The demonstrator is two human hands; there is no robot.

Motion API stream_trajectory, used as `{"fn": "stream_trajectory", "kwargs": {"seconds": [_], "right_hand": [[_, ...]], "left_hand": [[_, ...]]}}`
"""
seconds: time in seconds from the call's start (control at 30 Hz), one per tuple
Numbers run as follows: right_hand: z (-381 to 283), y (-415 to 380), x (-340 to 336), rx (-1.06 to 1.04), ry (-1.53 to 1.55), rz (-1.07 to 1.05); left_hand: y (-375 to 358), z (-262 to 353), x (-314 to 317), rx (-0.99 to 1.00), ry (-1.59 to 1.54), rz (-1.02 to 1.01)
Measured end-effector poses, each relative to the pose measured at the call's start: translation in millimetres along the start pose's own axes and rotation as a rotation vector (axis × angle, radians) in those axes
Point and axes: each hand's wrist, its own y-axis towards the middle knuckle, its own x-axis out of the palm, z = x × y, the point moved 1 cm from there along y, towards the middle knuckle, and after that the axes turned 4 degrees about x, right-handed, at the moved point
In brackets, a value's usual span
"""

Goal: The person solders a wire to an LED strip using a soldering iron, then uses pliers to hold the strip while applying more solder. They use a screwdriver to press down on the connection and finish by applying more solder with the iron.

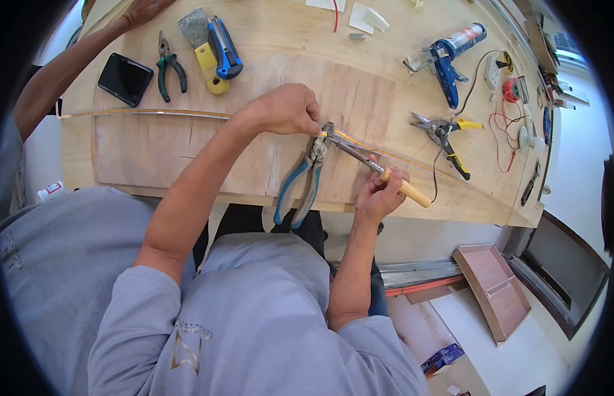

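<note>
My right hand [384,193] is closed around the wooden handle of a soldering iron [413,192]. Its metal shaft slants up-left to the jaws of a pair of blue-and-grey pliers [296,188]. The pliers lie over the table's front edge, handles pointing at me. A thin yellowish LED strip [412,163] runs across the table and passes by the plier jaws and the iron's tip. My left hand [288,110] is pinched just above that spot; what sits between its fingertips is too small to make out.
Beyond lie a phone [125,79], green pliers [167,68], a scraper [205,56] and a blue utility knife [226,53]. At right are a blue caulking gun [445,66], yellow-black snips [445,135] and a power strip [492,72]. A co-worker's arm [69,59] reaches in at left.
</note>
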Motion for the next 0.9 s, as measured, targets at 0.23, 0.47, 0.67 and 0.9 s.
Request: {"fn": "stream_trajectory", "kwargs": {"seconds": [0.23, 0.47, 0.67, 0.9], "right_hand": [[0.9, -0.1, 0.2, 0.005, 0.008, 0.020], [1.6, 0.2, -1.0, 0.001, 0.002, 0.010], [1.4, -0.1, 0.0, -0.002, 0.013, 0.008], [1.9, 0.2, -0.2, -0.011, -0.002, 0.003]], "left_hand": [[-0.6, 0.9, 0.3, 0.007, 0.045, 0.009], [-1.4, 3.5, -0.8, -0.043, 0.020, -0.024], [-1.3, 3.9, -1.1, -0.076, 0.017, -0.042], [-0.8, 2.4, 0.3, -0.084, 0.003, -0.038]]}}
